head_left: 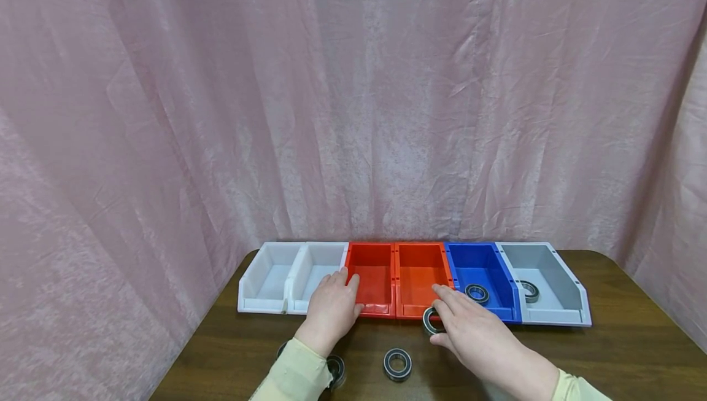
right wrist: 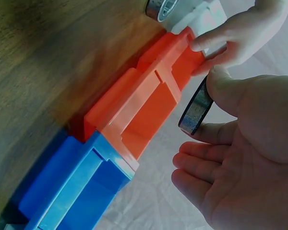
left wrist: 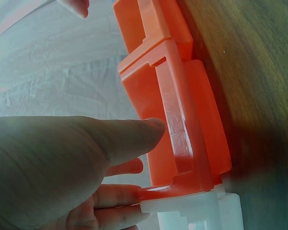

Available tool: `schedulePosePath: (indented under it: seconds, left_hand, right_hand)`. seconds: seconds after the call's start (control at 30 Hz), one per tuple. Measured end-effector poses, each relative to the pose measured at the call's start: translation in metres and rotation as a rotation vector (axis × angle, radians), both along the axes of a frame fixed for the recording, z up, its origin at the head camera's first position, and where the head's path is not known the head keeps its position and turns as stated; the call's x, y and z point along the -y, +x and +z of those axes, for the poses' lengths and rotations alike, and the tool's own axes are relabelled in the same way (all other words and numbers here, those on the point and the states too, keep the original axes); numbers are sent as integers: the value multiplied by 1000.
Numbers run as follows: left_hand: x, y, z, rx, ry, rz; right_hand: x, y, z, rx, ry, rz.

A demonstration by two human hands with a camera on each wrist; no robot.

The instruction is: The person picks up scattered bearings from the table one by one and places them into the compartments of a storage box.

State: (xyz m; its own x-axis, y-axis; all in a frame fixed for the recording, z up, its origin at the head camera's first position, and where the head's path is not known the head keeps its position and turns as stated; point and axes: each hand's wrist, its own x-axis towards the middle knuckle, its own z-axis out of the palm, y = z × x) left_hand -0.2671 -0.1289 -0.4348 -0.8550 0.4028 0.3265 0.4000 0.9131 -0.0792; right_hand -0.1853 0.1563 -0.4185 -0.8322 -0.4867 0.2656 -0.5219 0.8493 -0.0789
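Between thumb and forefinger, my right hand [head_left: 477, 330] pinches a ball bearing [right wrist: 197, 109], a dark-rimmed metal ring, at the front of the orange bin [head_left: 422, 287]. Its other fingers are spread loosely apart from the ring. My left hand [head_left: 331, 306] rests at the red bin [head_left: 372, 275], its fingertips at the side wall shared with the white bin [head_left: 320, 260]. The left thumb [left wrist: 134, 136] lies straight over the red bin's front, and that hand holds nothing.
One bearing lies in the blue bin [head_left: 486, 260], another in the grey bin [head_left: 552, 266]. A loose bearing [head_left: 407, 365] sits on the wooden table [head_left: 210, 352]; two more are partly hidden by the left sleeve [head_left: 301, 373]. Another white bin [head_left: 270, 266] ends the row at left.
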Motion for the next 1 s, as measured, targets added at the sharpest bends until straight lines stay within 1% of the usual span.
schedulePosePath:
  seconds: [0.23, 0.53, 0.67, 0.73, 1.0]
  left_hand:
    - [0, 1, -1, 5, 5, 6]
    - [0, 0, 0, -9, 4, -4]
    - [0, 0, 0, -6, 2, -3]
    - [0, 0, 1, 1, 0, 0]
    - [0, 1, 1, -4, -4, -4]
  right_hand:
    - [-3, -1, -2, -82, 4, 22]
    - [-6, -4, -1, -59, 1, 0]
    - [-8, -5, 0, -41, 3, -5]
    - [-10, -6, 0, -48, 8, -7]
    - [-16, -10, -5, -185, 12, 11]
